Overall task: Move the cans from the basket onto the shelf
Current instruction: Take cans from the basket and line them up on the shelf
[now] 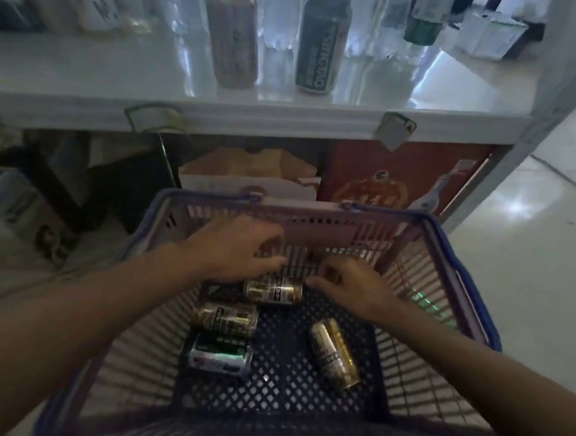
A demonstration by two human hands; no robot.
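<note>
A blue plastic basket (pixel 462 262) stands below me in front of a white shelf (pixel 86 70). Several cans lie on the basket's floor: a gold can (pixel 273 291) at the far end, another gold can (pixel 225 318), a green can (pixel 219 355) and a tilted gold can (pixel 335 354) on the right. Both hands are inside the basket. My left hand (pixel 237 248) hovers over the far gold can, fingers curled down at its left end. My right hand (pixel 350 285) is just right of that can, fingers bent. Neither hand clearly grips anything. On the shelf stand a brown can (pixel 233 36) and a green can (pixel 322 41).
Clear bottles and other drinks stand behind the shelf cans. Price-tag holders (pixel 395 130) hang on the shelf's front edge. Below the shelf sit boxes, one of them a red carton (pixel 400 177). Pale floor lies to the right of the shelf post (pixel 538 125).
</note>
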